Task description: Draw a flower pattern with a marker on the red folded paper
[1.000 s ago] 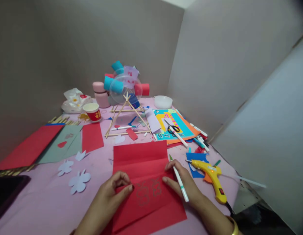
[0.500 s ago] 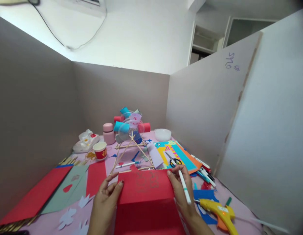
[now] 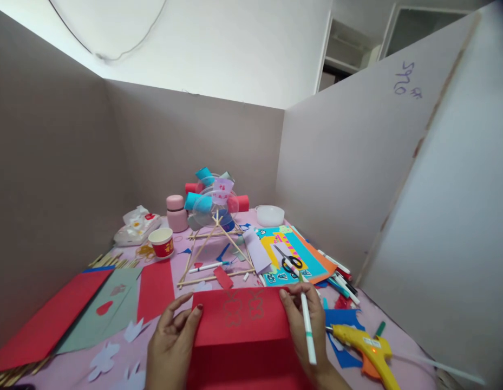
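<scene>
A sheet of red paper [image 3: 243, 331] with a crease across it is held up close to me; outlines of shapes are drawn on its upper part. My left hand [image 3: 174, 336] pinches its left edge between thumb and fingers. At the right edge my right hand [image 3: 306, 319] grips the paper, with a white marker [image 3: 308, 330] tucked between the fingers, its tip pointing up. Beyond the sheet stands a wheel model [image 3: 216, 203] on a frame of sticks [image 3: 200, 249], with coloured paper tubes around it.
A yellow glue gun [image 3: 365, 346] lies on blue paper at right. Scissors [image 3: 289, 260] rest on colourful sheets [image 3: 316, 260]. A paper cup [image 3: 162, 242], pink flask [image 3: 177, 214], white bowl [image 3: 269, 215] and tissue pack [image 3: 135, 227] stand behind. Red and grey paper [image 3: 100, 309] lies left.
My view has tipped slightly downward. The red paper sits a little lower in view, uncovering a small red scrap by the stick frame. Both hands keep their hold.
</scene>
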`<state>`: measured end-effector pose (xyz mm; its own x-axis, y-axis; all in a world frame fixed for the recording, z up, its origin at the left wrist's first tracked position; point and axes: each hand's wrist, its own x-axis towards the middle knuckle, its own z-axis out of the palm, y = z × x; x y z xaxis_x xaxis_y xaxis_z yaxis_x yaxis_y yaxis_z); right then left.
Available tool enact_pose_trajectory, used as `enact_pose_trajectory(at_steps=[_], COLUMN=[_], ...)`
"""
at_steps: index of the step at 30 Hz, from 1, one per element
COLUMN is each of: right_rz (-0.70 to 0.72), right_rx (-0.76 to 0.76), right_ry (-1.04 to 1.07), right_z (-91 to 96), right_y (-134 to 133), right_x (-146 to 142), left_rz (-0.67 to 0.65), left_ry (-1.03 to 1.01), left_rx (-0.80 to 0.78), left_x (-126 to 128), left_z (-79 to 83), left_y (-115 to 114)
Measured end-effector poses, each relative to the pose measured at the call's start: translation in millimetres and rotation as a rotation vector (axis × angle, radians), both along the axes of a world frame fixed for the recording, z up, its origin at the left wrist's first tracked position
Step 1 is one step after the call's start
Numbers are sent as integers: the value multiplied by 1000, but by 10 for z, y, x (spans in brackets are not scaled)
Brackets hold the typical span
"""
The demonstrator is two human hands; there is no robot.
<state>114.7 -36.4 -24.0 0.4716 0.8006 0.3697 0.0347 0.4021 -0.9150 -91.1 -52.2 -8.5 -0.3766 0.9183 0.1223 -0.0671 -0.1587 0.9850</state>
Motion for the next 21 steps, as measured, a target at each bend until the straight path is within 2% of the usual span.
enact_pose_trajectory(at_steps=[6,15,21], right_rz=[0,5,-21], right_rx=[-4,-49,-32], right_ry=[26,29,2], right_z=[-19,-105,-78], right_y=[-30,-35,-39], right_x=[18,59,37], left_rz=[-13,-5,5], left_ry=[44,60,30], left_rx=[-14,-1,-52], left_x=[-60,-16,-45], left_z=[-119,-112,-137], left_y=[15,-4,12])
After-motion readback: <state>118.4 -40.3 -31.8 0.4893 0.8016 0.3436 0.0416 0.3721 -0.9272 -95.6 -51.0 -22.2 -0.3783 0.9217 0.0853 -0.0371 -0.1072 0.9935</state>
